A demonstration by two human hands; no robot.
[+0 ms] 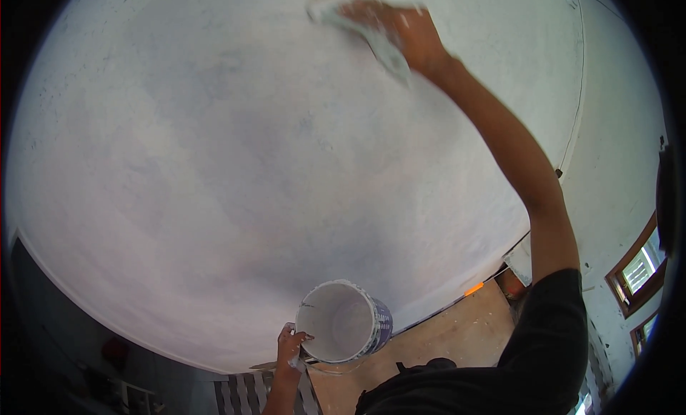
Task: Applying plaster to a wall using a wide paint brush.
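White, with cloudy grey-mauve patches, covers the broad wall that fills most of the view. Near its top, the right hand is closed around a pale, white-smeared tool, which slants from upper left to lower right; blur hides its exact kind, and I cannot tell whether its edge touches the wall. White smears also mark this hand, and its bare forearm runs down to a black sleeve at the lower right. Low in the view, the left hand grasps the left side of a bucket, its fingers at the rim. The bucket stands out from the wall's lower part, its mouth turned toward the camera, showing a whitish interior; its outside is dark purple-blue with white marks. Beneath and to the right spreads a tan, speckled surface, with an orange strip near the wall's lower edge. At the far right, a brown-framed window sits in the adjoining pale wall.
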